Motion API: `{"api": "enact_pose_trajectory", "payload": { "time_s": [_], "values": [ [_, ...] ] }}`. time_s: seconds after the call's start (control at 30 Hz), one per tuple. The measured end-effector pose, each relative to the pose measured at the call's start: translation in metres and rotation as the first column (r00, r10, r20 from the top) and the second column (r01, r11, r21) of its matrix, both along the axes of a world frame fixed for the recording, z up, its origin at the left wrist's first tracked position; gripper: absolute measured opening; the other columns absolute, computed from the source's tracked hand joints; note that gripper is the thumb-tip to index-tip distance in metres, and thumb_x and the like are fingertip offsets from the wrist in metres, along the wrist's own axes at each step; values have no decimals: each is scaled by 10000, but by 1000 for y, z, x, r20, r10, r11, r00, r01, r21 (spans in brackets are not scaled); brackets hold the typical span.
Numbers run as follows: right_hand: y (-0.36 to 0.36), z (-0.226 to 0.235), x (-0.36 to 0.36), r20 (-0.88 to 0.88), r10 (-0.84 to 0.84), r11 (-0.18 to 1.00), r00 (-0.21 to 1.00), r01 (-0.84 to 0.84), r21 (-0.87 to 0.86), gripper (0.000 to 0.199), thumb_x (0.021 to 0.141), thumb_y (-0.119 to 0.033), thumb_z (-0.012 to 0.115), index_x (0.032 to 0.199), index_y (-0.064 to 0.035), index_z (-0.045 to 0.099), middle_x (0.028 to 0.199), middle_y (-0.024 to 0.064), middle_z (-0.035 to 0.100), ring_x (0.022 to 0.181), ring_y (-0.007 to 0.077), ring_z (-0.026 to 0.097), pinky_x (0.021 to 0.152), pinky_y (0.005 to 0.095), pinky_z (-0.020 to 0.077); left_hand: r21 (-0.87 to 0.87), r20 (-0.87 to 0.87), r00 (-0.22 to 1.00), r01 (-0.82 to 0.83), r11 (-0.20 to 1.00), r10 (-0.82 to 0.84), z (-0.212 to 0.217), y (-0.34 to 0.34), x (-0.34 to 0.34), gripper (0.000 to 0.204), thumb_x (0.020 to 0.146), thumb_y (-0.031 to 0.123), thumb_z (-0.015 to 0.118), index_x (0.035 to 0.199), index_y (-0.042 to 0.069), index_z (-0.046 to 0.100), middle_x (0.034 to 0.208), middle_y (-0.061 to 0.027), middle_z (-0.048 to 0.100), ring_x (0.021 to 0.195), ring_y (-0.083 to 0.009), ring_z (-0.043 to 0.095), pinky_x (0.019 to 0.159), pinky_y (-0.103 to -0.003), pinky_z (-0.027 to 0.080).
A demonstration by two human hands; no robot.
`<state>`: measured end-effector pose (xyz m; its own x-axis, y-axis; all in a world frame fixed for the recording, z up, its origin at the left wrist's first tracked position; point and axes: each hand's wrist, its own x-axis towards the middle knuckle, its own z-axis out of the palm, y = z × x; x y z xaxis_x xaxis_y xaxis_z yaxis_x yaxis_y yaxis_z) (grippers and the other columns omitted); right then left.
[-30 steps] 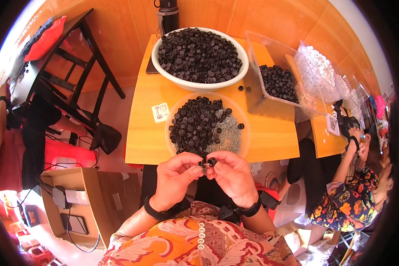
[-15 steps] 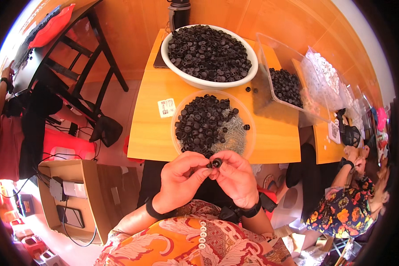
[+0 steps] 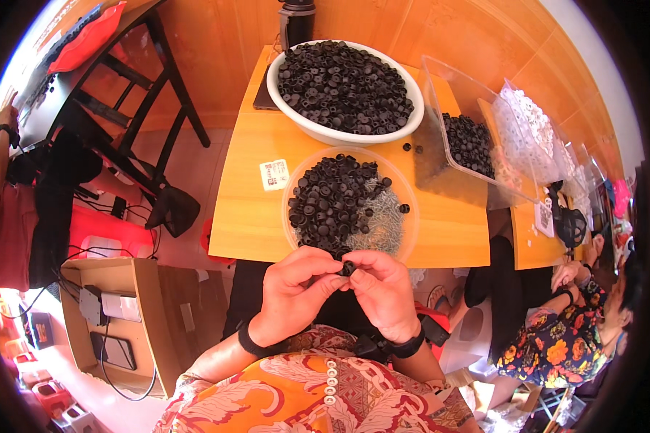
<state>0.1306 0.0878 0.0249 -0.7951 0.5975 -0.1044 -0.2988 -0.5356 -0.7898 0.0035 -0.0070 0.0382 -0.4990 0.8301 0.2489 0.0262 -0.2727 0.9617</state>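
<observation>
Just past the near edge of the table, my left hand (image 3: 292,292) and my right hand (image 3: 386,296) meet fingertip to fingertip. A small round black plastic cap (image 3: 348,268) is pinched between them, mostly covered by my fingers. Directly beyond my hands stands a shallow clear round tray (image 3: 411,238). On its left side lies a heap of black caps (image 3: 325,206), and on its right a pile of thin silvery metal pieces (image 3: 380,227), too small to make out. One lone cap (image 3: 404,208) rests at the tray's right side.
Behind the tray, a white basin (image 3: 303,128) is heaped with black caps. A clear plastic bin (image 3: 440,162) with more caps stands right of it. A white label (image 3: 274,175) lies on the wooden table (image 3: 249,224). An open cardboard box (image 3: 146,317) sits lower left; co-workers sit at both sides.
The cap between my fingers has turned and is more covered now, with my right fingers closed further over it. The view has shifted slightly. The co-worker's hands at right have moved.
</observation>
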Motion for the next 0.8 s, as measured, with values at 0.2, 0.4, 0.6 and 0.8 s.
{"api": "enact_pose_trajectory", "payload": {
  "time_s": [0.2,0.4,0.6,0.8],
  "values": [
    [-4,5,-2,25,-65,984,998,60,166,217,843,-1,567,1056,41,573,979,93,569,837,143,578,745,255,495,19,250,966,67,998,-70,-3,0,-1,175,715,-86,666,879,-34,636,887,-90,587,769,-123,570,666,-226,477],
    [-5,9,-1,36,-51,970,998,41,238,201,834,21,569,1031,48,595,1011,105,553,845,152,581,761,251,491,18,466,875,139,990,-131,-6,-2,-4,165,710,-115,651,850,-37,613,853,-102,596,757,-166,607,683,-261,508],
    [-5,10,1,45,-49,956,998,34,291,206,824,34,576,1028,53,597,1027,113,554,849,161,589,765,252,495,25,569,807,171,985,-154,-10,-4,-3,157,709,-129,641,824,-44,578,834,-122,597,764,-211,629,687,-294,532],
    [-4,13,3,70,-47,946,996,22,325,200,818,44,579,1016,52,606,1009,112,564,854,158,588,769,252,496,85,555,808,181,980,-198,-6,-4,-4,147,734,-126,625,829,-29,572,789,-92,617,750,-166,632,683,-261,529]
  ]
}}
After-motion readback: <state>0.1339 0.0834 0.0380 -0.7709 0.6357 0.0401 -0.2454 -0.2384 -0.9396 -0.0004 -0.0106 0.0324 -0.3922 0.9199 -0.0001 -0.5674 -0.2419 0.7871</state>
